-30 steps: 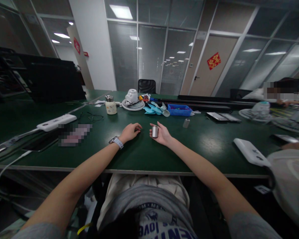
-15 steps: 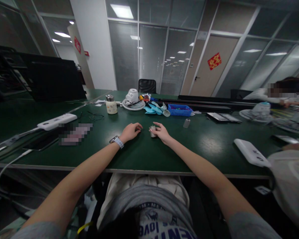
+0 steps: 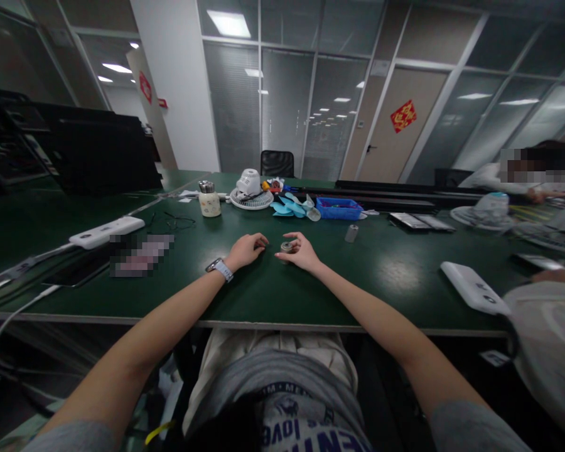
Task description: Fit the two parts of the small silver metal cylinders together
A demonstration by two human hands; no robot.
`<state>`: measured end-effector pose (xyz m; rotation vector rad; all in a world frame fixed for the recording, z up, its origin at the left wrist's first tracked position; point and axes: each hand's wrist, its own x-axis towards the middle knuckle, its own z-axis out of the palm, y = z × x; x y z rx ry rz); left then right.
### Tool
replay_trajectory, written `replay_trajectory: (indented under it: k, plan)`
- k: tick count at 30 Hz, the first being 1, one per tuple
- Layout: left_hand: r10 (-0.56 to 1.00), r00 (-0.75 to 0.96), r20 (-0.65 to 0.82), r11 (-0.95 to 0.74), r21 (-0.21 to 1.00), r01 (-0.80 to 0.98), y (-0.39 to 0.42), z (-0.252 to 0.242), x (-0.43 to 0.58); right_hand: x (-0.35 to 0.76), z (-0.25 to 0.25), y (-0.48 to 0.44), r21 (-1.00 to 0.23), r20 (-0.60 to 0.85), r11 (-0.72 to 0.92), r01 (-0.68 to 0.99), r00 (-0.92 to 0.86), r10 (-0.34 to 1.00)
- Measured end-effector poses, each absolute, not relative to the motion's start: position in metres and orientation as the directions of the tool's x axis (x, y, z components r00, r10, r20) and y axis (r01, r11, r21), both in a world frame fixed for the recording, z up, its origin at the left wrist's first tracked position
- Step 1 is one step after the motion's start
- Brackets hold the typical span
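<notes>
Holds 1 metal cylinder (image 3: pixel 287 247) in the right hand (image 3: pixel 304 252) and rests the left hand (image 3: pixel 245 251), loosely parted, on the table (image 3: pixel 268 298).

Glass panels (image 3: pixel 289 22) with blinds (image 3: pixel 238 113) show bright lights (image 3: pixel 228 23) beside a white wall (image 3: pixel 176 81). A black chair (image 3: pixel 277 163) stands behind the green surface (image 3: pixel 273 295); a red decoration (image 3: pixel 403 117) hangs on a pale door (image 3: pixel 421 91).
</notes>
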<state>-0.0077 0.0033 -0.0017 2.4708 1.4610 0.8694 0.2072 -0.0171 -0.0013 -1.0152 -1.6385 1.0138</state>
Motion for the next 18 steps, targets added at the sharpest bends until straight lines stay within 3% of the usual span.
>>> replay_trajectory:
  k: [6, 13, 18]
  plan:
    - [0.839, 0.364, 0.404, -0.521, 0.407, 0.75, 0.0, 0.001, -0.007, 0.212, -0.001, -0.012, -0.881, 0.33, 0.404, 0.246, -0.293, 0.897]
    - [0.843, 0.363, 0.398, -0.518, 0.415, 0.748, 0.001, 0.0, -0.006, 0.231, 0.009, -0.006, -0.933, 0.194, 0.327, 0.147, -0.56, 0.805]
    - [0.844, 0.359, 0.399, -0.516, 0.42, 0.747, 0.0, 0.001, -0.006, 0.23, 0.009, -0.007, -0.944, 0.126, 0.249, 0.217, -0.46, 0.879]
